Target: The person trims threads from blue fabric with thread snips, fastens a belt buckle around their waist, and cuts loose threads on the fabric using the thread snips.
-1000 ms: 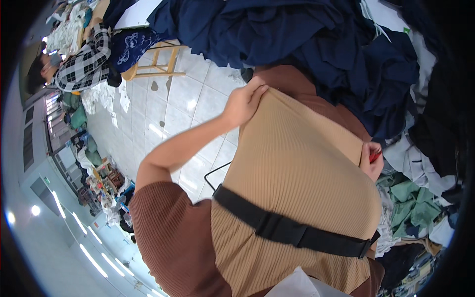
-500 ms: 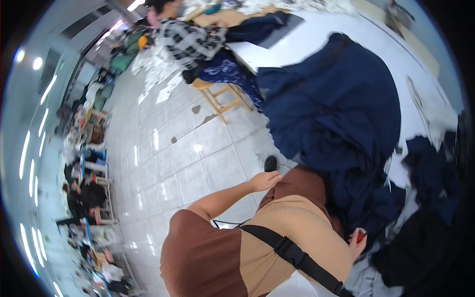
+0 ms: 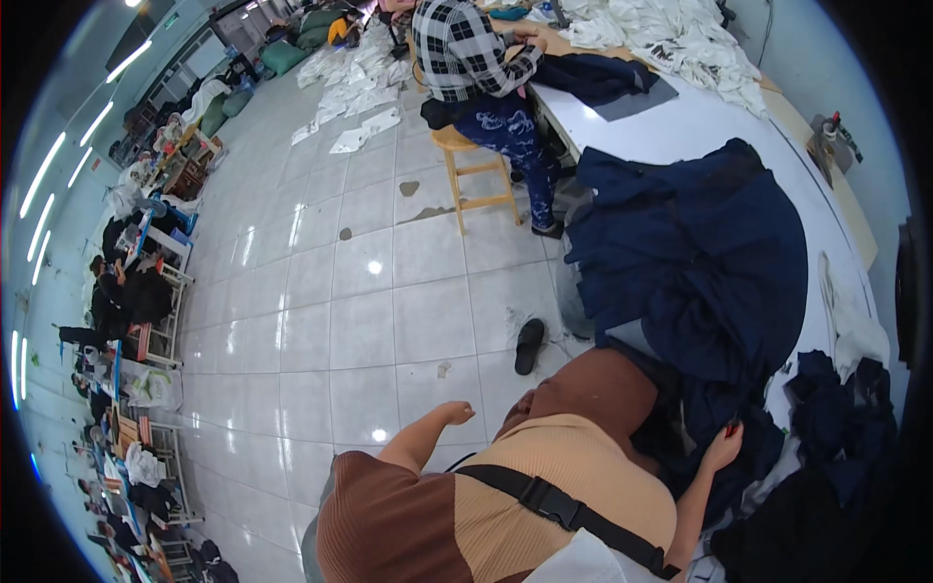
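Observation:
My left hand (image 3: 453,413) hangs over the floor to the left of my thigh, its fingers curled in with nothing showing in them. In my right hand (image 3: 721,449) is a small red-handled tool (image 3: 732,429), mostly hidden by the fingers. That hand is against the lower part of a big heap of navy cloth (image 3: 695,243). The heap spreads over the white tabletop (image 3: 680,131) and hangs down beside my brown-clad leg (image 3: 598,394).
Ahead, a person in a checked shirt (image 3: 457,49) sits on a wooden stool (image 3: 471,180), handling dark cloth (image 3: 598,80). White cloth pieces (image 3: 661,34) cover the far tabletop. More dark cloth (image 3: 841,418) lies to my right. A black slipper (image 3: 530,346) is on the tiled floor (image 3: 360,321).
My left hand has moved left, away from my thigh. My right hand has moved forward to the hanging navy cloth with the red-handled tool. The view has shifted, showing more floor.

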`<state>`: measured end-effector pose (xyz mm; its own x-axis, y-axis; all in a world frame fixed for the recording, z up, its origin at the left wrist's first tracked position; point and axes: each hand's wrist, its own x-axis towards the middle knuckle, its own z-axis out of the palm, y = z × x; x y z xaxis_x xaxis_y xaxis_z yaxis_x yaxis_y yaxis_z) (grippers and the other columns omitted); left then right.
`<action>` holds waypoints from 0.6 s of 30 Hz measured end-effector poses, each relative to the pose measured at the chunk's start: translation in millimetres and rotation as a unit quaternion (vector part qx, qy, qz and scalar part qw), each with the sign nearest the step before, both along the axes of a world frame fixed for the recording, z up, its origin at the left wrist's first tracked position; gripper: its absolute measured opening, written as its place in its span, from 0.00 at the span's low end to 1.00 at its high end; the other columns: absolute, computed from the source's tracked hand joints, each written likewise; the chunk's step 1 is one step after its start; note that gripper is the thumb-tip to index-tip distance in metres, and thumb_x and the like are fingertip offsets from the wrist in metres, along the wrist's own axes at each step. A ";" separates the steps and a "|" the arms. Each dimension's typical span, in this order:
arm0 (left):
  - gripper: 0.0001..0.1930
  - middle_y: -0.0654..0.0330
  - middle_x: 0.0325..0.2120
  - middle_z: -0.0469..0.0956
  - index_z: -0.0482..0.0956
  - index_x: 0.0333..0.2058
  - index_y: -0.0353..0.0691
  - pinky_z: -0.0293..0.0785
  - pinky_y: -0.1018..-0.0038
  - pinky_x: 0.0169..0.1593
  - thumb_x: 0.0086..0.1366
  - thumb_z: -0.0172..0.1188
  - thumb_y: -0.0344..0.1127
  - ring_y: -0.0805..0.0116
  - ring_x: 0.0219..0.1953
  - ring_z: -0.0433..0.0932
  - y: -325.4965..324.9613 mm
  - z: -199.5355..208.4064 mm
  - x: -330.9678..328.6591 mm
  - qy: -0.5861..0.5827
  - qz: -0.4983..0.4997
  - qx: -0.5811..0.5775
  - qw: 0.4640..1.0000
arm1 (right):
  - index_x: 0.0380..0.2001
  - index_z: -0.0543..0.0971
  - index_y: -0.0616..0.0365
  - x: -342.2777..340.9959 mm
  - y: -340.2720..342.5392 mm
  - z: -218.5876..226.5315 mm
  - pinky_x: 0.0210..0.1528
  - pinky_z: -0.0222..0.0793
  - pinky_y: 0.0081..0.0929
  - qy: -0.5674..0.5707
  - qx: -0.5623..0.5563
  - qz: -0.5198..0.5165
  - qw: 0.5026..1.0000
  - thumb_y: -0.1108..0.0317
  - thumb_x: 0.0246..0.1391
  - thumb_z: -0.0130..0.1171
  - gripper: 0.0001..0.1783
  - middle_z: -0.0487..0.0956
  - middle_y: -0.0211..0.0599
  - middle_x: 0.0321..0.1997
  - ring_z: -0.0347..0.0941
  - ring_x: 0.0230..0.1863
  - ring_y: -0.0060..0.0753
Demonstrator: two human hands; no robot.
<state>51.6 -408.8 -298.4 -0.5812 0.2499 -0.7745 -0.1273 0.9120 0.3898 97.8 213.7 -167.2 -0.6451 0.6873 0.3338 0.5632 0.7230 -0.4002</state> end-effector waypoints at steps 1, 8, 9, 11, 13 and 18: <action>0.23 0.45 0.41 0.75 0.75 0.43 0.36 0.66 0.61 0.50 0.62 0.46 0.50 0.47 0.47 0.72 0.1 -3.5 7.0 -0.005 -0.001 0.000 1.000 | 0.48 0.72 0.59 0.8 1.1 -1.8 0.45 0.66 0.38 0.014 -0.001 -0.018 1.000 0.64 0.53 0.53 0.19 0.76 0.51 0.43 0.72 0.44 0.51; 0.22 0.46 0.42 0.75 0.76 0.41 0.38 0.67 0.60 0.49 0.60 0.47 0.51 0.46 0.46 0.72 6.9 -13.5 -11.4 0.085 0.051 0.082 0.992 | 0.48 0.73 0.58 -2.9 -10.1 -0.8 0.46 0.67 0.35 0.058 -0.039 -0.023 0.997 0.65 0.52 0.54 0.20 0.76 0.49 0.44 0.73 0.44 0.50; 0.22 0.46 0.41 0.75 0.76 0.40 0.39 0.68 0.60 0.49 0.61 0.47 0.51 0.46 0.46 0.72 4.0 -17.6 -13.5 0.102 0.064 0.089 0.989 | 0.48 0.73 0.58 -2.3 -13.1 -1.5 0.45 0.67 0.35 0.061 -0.036 -0.021 0.997 0.65 0.52 0.54 0.20 0.77 0.49 0.43 0.73 0.44 0.50; 0.21 0.46 0.40 0.76 0.76 0.40 0.39 0.68 0.61 0.49 0.61 0.47 0.50 0.47 0.45 0.73 4.5 -21.6 -21.8 0.119 0.069 0.087 0.987 | 0.48 0.73 0.58 0.5 -13.6 -3.2 0.45 0.67 0.35 0.063 -0.030 -0.020 0.997 0.65 0.51 0.54 0.20 0.77 0.49 0.43 0.73 0.44 0.50; 0.20 0.47 0.40 0.76 0.76 0.40 0.39 0.68 0.61 0.49 0.61 0.48 0.49 0.47 0.45 0.73 9.5 -14.8 -30.8 0.142 0.080 0.113 0.980 | 0.48 0.73 0.58 7.0 -8.9 -6.2 0.45 0.67 0.36 0.066 -0.032 -0.017 0.997 0.66 0.51 0.54 0.20 0.77 0.49 0.43 0.73 0.44 0.50; 0.20 0.47 0.39 0.76 0.76 0.40 0.38 0.69 0.61 0.47 0.60 0.48 0.50 0.48 0.43 0.74 5.7 -14.0 -26.8 0.147 0.091 0.102 0.980 | 0.48 0.73 0.59 2.1 -19.5 -0.3 0.45 0.67 0.36 0.068 -0.039 -0.017 0.997 0.66 0.51 0.54 0.19 0.77 0.50 0.43 0.73 0.44 0.51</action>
<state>24.8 -403.1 -312.3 -0.8207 0.2532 -0.5122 -0.1357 0.7844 0.6052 99.8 194.2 -167.4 -0.5737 0.7353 0.3609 0.5231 0.6679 -0.5294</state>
